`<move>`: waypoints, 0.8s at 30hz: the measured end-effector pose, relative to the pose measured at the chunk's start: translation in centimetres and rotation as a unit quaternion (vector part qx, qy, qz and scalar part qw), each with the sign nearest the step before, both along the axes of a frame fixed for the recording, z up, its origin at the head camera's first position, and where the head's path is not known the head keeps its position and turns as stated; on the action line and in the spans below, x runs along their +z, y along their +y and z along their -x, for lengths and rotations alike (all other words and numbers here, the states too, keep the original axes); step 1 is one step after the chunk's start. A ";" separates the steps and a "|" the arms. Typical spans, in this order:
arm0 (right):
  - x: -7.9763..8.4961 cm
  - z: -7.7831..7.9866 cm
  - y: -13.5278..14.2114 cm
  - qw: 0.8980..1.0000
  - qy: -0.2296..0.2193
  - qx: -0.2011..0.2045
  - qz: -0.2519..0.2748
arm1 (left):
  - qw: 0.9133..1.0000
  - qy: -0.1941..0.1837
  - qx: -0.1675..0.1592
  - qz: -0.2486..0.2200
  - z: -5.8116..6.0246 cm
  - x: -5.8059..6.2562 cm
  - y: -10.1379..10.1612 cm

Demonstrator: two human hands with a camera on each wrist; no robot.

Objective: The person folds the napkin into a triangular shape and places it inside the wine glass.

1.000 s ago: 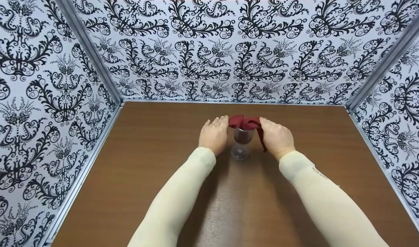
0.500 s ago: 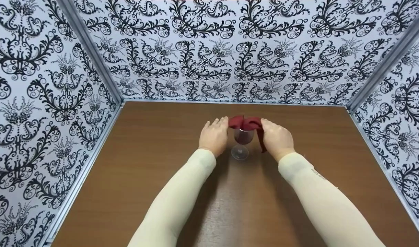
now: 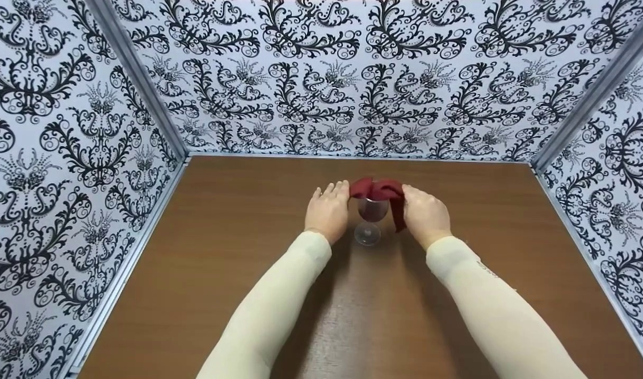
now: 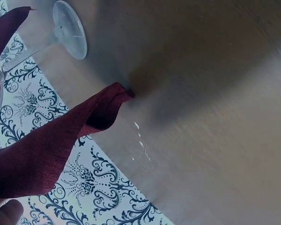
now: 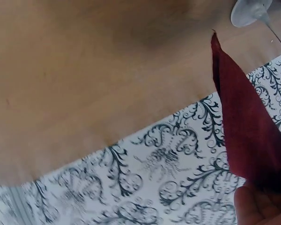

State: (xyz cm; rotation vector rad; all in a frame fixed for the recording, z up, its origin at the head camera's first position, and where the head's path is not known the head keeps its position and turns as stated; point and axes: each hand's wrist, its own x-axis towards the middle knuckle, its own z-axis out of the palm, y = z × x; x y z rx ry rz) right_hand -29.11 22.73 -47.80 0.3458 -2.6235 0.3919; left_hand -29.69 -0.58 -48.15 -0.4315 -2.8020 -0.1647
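A stemmed wine glass (image 3: 373,210) stands upright on the table, its round foot also visible in the left wrist view. A red cloth napkin (image 3: 387,190) lies bunched across its rim, with ends hanging down at both sides. My left hand (image 3: 327,211) pinches the napkin's left side; its other fingers are spread, and the thumb is hidden in the head view. On the right, my right hand (image 3: 427,216) pinches the cloth, with a pointed end (image 5: 246,117) dangling in the right wrist view. Another folded tip (image 4: 105,110) hangs in the left wrist view.
Brown wooden tabletop (image 3: 237,221) surrounds the glass. White panels with black scrollwork (image 3: 321,79) wall in the back and both sides, joined by grey metal corner posts (image 3: 142,79).
The napkin's right hanging end has shifted slightly left and shows broader. My right hand has come down very slightly; the left hand and the glass stay almost still.
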 end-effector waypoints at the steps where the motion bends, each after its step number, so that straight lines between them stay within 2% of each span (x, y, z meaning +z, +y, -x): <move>1: 0.0 0.0 0.0 1.000 -0.004 0.000 0.011 | 1.000 0.001 0.000 -0.003 0.0 0.0 0.0; 5: -0.2 0.2 0.3 0.998 -0.028 0.005 0.060 | 1.000 0.009 -0.004 -0.014 0.2 -0.1 -0.1; 8: -0.4 0.5 0.4 0.996 -0.038 0.012 0.075 | 1.000 0.002 -0.007 -0.016 0.4 -0.1 -0.1; 13: -0.6 0.6 0.7 0.997 -0.030 0.008 0.064 | 1.000 -0.023 -0.006 -0.003 0.4 -0.3 -0.3; 20: -0.9 0.4 0.8 0.998 -0.032 0.005 0.048 | 1.000 -0.011 -0.008 0.004 0.2 -0.4 -0.3; 24: -1.1 0.3 0.7 0.998 -0.039 0.001 0.042 | 1.000 -0.016 -0.007 0.006 0.1 -0.4 -0.3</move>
